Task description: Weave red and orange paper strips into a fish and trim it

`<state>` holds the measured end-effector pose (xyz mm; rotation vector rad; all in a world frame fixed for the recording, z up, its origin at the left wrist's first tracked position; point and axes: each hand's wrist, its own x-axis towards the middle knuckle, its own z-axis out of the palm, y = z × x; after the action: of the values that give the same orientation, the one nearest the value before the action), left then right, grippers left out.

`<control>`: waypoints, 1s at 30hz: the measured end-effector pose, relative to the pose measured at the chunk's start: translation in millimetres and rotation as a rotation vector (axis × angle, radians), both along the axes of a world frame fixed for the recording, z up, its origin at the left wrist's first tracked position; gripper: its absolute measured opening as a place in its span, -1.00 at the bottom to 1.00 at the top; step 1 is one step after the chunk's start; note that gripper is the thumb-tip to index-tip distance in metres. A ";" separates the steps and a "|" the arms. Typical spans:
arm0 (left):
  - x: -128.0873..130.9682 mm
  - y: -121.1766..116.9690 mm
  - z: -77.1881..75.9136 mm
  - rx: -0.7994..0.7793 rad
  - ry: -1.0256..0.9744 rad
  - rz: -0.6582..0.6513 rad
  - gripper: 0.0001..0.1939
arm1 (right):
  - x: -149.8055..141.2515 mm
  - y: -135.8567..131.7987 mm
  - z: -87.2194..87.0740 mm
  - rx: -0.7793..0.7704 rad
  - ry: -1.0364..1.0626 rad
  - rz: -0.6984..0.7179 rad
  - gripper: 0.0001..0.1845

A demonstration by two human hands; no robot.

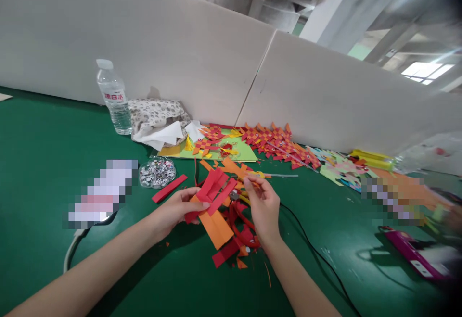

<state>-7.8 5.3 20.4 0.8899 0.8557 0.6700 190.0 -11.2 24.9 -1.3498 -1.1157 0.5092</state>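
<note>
My left hand is closed on a woven piece of red and orange strips, thumb on top. The red strips fan out at its upper end, while an orange strip hangs down toward me. Just right of the piece, my right hand has its fingers pinched together; what they hold, if anything, is hidden. Scissors with red handles lie beneath the hands, partly covered. Around them are red and orange scraps. Behind my right fingers a clear glue stick pokes out. One loose red strip lies beside my left hand.
A clear box of googly eyes, a blurred-out phone on a cable and a water bottle stand left. Finished woven fish pile along the partition. A black cord and a purple power strip lie right.
</note>
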 end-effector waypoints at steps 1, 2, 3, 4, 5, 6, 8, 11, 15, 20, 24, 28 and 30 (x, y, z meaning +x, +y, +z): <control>0.2 -0.2 0.0 0.002 0.021 0.001 -0.68 | 0.5 0.2 -0.7 0.000 0.018 0.003 -0.75; 0.4 -0.2 -0.3 0.002 0.037 -0.005 -0.67 | 0.7 0.2 -1.2 -0.001 0.034 0.002 -0.75; 0.7 -0.1 -1.0 0.003 0.050 -0.017 -0.68 | 0.9 0.1 -1.4 -0.002 0.044 -0.002 -0.75; 1.1 0.2 -1.9 0.010 0.061 -0.030 -0.68 | 0.9 -0.1 -1.3 0.005 0.048 -0.010 -0.76; 1.7 0.5 -2.8 0.025 0.070 -0.044 -0.69 | 0.8 -0.5 -0.8 0.024 0.046 -0.022 -0.76; 2.4 0.7 -3.7 0.044 0.080 -0.058 -0.70 | 0.6 -1.0 0.1 0.050 0.043 -0.040 -0.77; 4.0 0.7 -4.9 0.083 0.106 -0.088 -0.72 | -0.2 -2.8 3.1 0.112 0.054 -0.077 -0.74; 6.3 -0.1 -4.7 0.119 0.155 -0.129 -0.74 | -3.9 -7.5 9.8 0.183 0.099 -0.089 -0.57; 7.9 -1.3 -4.1 0.153 0.186 -0.160 -0.74 | -12.3 -15.3 17.7 0.256 0.067 0.000 -0.53; 8.7 -1.9 -6.6 0.173 0.174 -0.185 -0.75 | -16.6 -19.3 17.7 0.246 0.024 0.193 -0.73; 9.7 -1.9 -12.3 0.188 0.191 -0.164 -0.72 | -16.9 -23.1 19.9 0.369 0.042 0.256 -0.68; 10.1 -1.7 -18.6 0.218 0.214 -0.185 -0.73 | -21.4 -35.9 29.5 0.454 0.049 0.367 -0.70; 9.9 -2.1 -20.5 0.249 0.230 -0.191 -0.75 | -24.9 -43.7 33.9 0.440 0.051 0.410 -0.69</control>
<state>2.1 3.2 -0.1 1.2750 0.8897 0.5200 165.2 -54.9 58.8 -0.7250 -1.3754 0.5489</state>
